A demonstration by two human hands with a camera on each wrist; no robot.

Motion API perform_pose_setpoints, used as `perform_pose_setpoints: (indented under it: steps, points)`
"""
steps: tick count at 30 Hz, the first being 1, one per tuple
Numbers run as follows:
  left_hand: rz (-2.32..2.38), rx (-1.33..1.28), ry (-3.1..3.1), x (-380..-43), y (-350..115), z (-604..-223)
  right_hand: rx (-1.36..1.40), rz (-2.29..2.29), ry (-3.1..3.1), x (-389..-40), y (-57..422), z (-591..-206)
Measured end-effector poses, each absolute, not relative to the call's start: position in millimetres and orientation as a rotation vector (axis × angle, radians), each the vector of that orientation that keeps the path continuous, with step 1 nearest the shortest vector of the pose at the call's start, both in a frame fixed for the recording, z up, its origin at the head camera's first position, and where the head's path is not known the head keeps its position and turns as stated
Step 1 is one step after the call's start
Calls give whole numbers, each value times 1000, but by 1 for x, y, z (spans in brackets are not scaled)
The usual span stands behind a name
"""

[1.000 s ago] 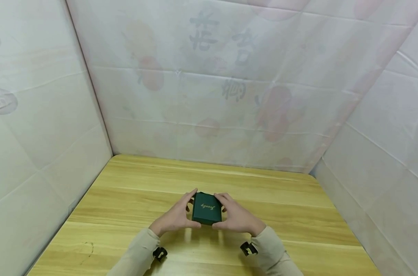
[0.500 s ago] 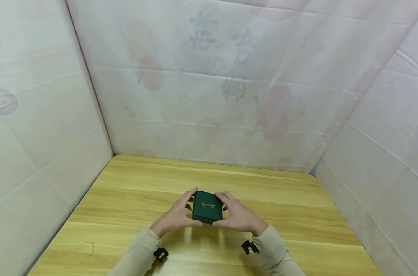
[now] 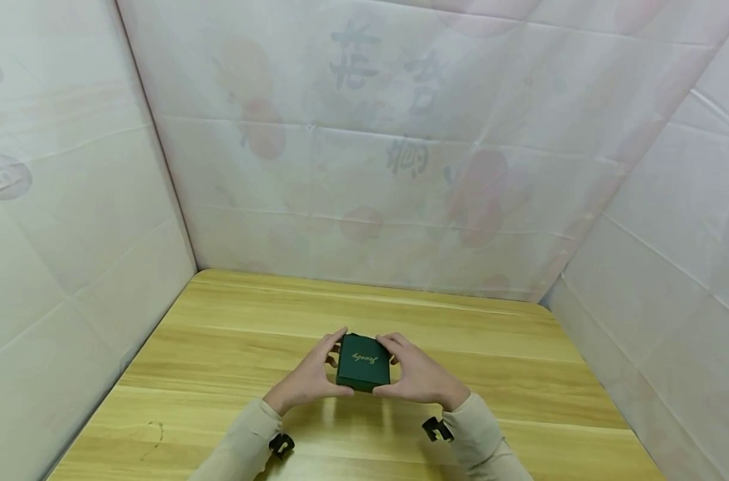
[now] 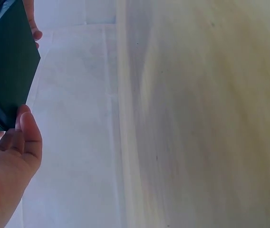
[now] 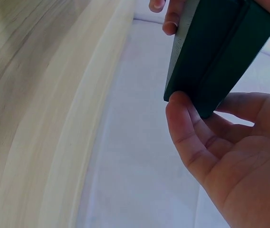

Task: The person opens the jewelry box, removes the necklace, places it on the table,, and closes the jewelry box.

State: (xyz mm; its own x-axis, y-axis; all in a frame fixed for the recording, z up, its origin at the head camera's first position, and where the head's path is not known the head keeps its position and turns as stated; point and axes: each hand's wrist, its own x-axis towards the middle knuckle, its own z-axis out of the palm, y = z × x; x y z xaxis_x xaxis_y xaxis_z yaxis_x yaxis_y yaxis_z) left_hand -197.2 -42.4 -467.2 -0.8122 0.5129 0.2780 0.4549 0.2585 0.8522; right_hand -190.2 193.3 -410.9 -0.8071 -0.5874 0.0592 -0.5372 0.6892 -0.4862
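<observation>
Palms [image 5: 255, 173] facing, left hand [image 3: 307, 377] and right hand [image 3: 419, 377] grip a green box [image 3: 363, 366].

At lower centre of the head view, the dark green square box [image 3: 363, 362] looks smooth and matt, the yellow wood-grained tabletop [image 3: 244, 321] has a soft gloss, and the whitish printed cloth [image 3: 340, 174] across the upper frame looks creased.

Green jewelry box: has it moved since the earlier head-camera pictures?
Yes, slightly: in the head view, the green jewelry box has shifted rightward, away from the fixed dark mark on the tabletop.
</observation>
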Motion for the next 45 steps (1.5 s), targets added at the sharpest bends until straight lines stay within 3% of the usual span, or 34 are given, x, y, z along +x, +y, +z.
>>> perform_pose_setpoints:
  steps: [45]
  points:
    - [1668, 884, 2383, -199, -45, -470, -939, -798, 2808, -191, 191, -415]
